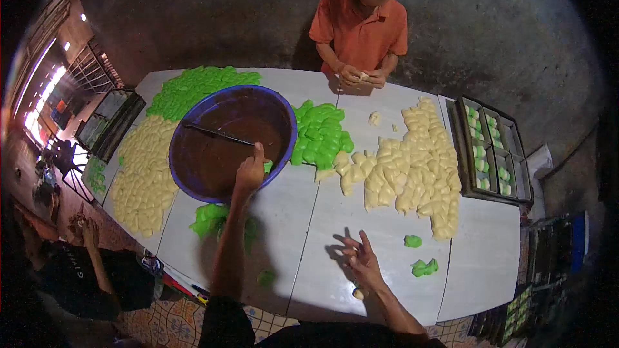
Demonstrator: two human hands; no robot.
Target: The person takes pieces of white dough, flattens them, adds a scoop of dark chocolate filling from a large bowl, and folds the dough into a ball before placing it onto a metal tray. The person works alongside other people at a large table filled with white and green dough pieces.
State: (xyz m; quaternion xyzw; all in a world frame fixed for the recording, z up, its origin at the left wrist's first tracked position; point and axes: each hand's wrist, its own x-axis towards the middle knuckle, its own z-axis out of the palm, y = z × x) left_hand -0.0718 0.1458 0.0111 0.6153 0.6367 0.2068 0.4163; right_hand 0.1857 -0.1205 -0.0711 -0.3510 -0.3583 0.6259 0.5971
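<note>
My left hand (249, 173) reaches over the near right rim of a blue basin (293, 119) that holds a brown paste (213, 161). A small piece of green dough (267, 166) shows at its fingers, which are partly hidden. One finger points up near the end of a dark, flat stick-like tool (219, 131) lying across the basin. My right hand (362, 263) hovers over the near part of the table with its fingers spread and nothing in them. Close to that wrist lies a small cream dough ball (358, 294).
Cream dough pieces (412, 167) and green ones (320, 132) cover much of the white table (277, 251). More green (200, 87) and cream dough (145, 174) surround the basin's left side. A divided tray (493, 148) stands right. Opposite, a person in orange (361, 32) handles dough; another person (84, 277) is lower left.
</note>
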